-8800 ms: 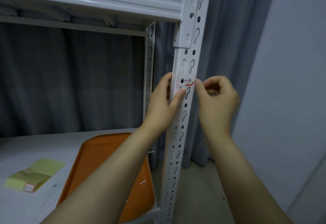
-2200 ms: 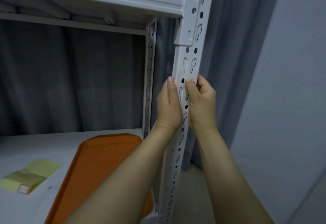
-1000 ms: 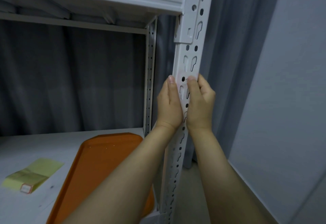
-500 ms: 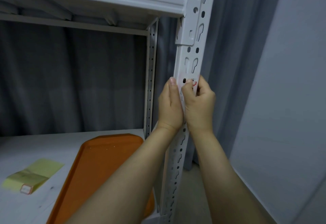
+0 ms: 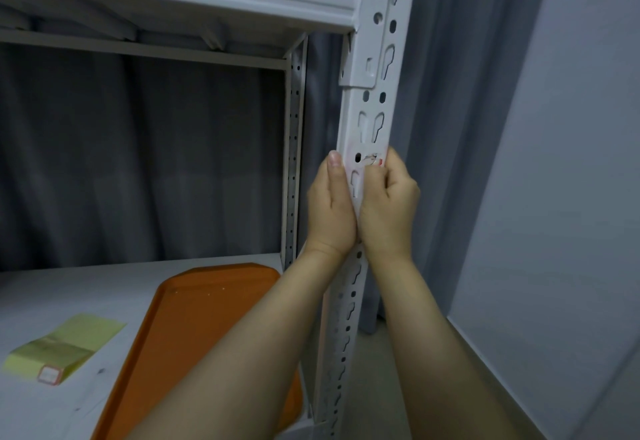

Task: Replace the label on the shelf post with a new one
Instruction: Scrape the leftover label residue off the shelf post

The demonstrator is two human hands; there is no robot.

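Note:
The white slotted shelf post [image 5: 367, 120] stands upright in the middle of the head view. A small white label [image 5: 373, 159] with a red edge is stuck on its front face, over a hole. My left hand [image 5: 332, 207] holds the post from the left, thumb straight up along its edge and fingers hidden behind it. My right hand [image 5: 389, 207] grips the post from the right. Its fingers curl round the right edge beside the label, and its bent thumb presses on the post just under the label.
An orange tray [image 5: 194, 328] lies on the lower shelf board [image 5: 69, 294], close to the post. A yellow label sheet [image 5: 65, 346] with one red-bordered label lies at the left. Grey curtains hang behind, and a pale wall [image 5: 554, 197] stands at the right.
My right thumb has slid down from the label, so the label's upper part and red edge now show. My left hand has stayed on the post.

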